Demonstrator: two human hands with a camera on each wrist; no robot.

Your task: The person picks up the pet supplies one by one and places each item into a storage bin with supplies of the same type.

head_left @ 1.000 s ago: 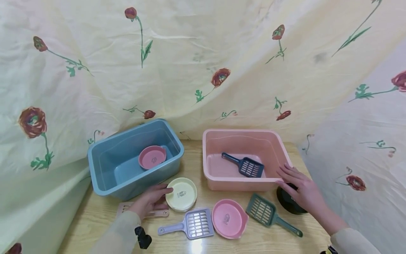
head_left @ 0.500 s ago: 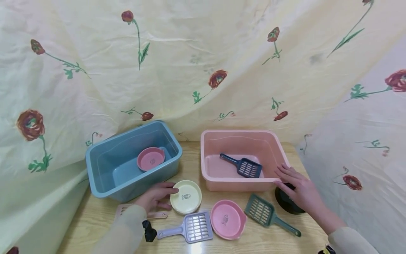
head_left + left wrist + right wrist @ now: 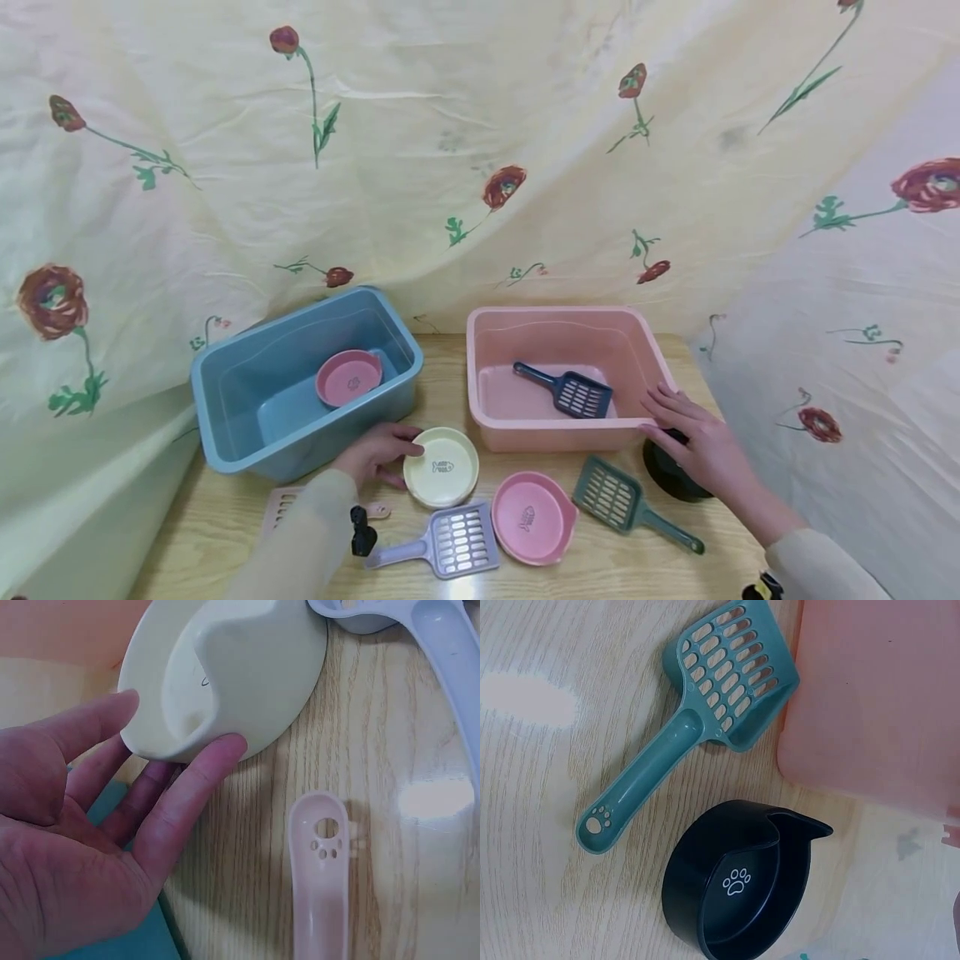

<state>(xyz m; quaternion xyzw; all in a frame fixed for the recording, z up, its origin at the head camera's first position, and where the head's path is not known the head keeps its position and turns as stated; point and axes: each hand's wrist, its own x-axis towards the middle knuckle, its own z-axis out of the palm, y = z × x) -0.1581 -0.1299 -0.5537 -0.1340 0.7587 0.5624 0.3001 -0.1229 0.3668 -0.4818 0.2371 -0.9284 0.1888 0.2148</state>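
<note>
My left hand (image 3: 378, 450) holds the edge of a round cream pet bowl (image 3: 442, 475), fingertips at its rim. In the left wrist view, the bowl (image 3: 262, 682) tilts beside the handle of a pale pink litter scoop (image 3: 319, 900). Across the table, my right hand (image 3: 693, 437) rests its extended fingers on the front right corner of a pink litter box (image 3: 555, 435). Inside that box lies a navy litter scoop (image 3: 536, 373). Partly under the right hand sits a black pet bowl (image 3: 660, 483), with a paw print inside in the right wrist view.
A blue litter box (image 3: 337, 437) at the left contains a small pink bowl (image 3: 348, 379). Along the front lie a lavender scoop (image 3: 401, 552), a pink bowl (image 3: 528, 542) and a green scoop (image 3: 667, 529). A flowered cloth (image 3: 420, 167) hangs behind.
My left hand has moved right with the cream bowl, which now stands farther from the blue box. The right hand stays at the pink box's corner. The whole view has shifted slightly.
</note>
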